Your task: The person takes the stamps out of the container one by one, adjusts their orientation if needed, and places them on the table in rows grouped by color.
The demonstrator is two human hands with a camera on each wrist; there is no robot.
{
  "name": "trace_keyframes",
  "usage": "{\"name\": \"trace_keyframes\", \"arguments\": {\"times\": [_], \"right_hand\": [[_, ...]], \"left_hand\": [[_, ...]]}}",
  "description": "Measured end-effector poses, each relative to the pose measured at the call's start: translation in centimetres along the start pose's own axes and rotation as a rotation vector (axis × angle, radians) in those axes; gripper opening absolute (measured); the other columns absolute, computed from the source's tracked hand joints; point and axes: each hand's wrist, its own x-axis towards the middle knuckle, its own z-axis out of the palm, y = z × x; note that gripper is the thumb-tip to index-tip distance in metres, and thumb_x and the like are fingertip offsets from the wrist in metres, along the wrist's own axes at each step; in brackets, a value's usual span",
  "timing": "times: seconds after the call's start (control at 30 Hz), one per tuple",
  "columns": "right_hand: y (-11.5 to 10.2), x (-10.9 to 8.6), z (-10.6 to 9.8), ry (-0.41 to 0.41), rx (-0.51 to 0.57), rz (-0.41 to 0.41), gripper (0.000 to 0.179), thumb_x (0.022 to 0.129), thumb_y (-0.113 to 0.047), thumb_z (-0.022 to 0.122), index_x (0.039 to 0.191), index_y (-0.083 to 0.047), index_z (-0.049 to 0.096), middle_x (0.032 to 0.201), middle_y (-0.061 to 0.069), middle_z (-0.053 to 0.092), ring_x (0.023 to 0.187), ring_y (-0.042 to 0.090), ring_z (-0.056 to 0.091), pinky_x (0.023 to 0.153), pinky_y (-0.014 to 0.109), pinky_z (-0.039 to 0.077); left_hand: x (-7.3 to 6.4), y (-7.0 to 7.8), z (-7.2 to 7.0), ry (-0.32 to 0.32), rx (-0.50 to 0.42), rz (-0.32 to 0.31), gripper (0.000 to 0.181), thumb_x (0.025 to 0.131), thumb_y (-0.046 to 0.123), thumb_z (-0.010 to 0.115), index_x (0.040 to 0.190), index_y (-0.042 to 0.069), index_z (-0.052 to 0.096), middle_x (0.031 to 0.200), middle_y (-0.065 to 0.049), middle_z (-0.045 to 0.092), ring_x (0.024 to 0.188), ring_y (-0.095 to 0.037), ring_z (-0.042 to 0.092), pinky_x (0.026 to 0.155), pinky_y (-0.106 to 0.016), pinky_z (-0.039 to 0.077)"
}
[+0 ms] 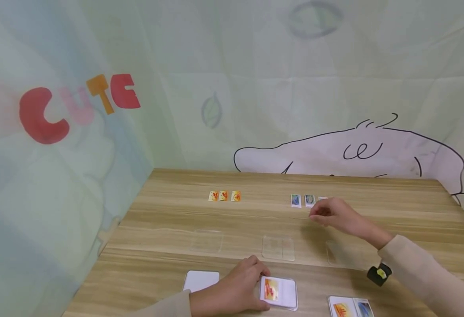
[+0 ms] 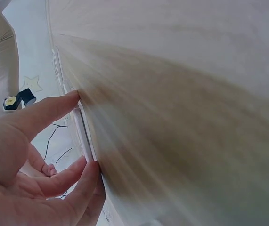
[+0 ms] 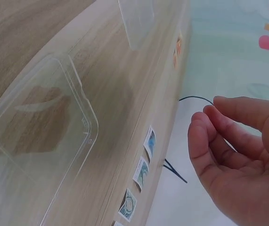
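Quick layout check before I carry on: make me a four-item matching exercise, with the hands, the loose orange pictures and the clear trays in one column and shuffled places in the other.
1. Left hand
2. Right hand
3. Loose orange pictures
4. Clear trays

A. Raised above the table, near the blue pictures
B. In the row between the far pictures and the near white cards
C. Gripping the middle white card
D. In the far row, left group

Pairs: 1-C, 2-A, 3-D, 4-B
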Motion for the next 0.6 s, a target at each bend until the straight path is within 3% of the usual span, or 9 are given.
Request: {"name": "trace_keyframes", "arguments": {"times": [0.6], "right_hand": [[-1.7,-0.1,1.3,-0.066,0.043,-0.049,0.009,0.096,-0.008,0.065,0.097,0.001,0.069,0.085,0.006,0.064,0.069,0.012,0.054,0.059,0.025,0.049]], "left_hand": [[0.0,-0.2,0.1,0.004,-0.03,0.004,0.054,0.068,0.036,0.092,0.109,0.012,0.066,0.096,0.011,0.048,0.085,0.0,0.042,0.078,-0.016,0.043]]}}
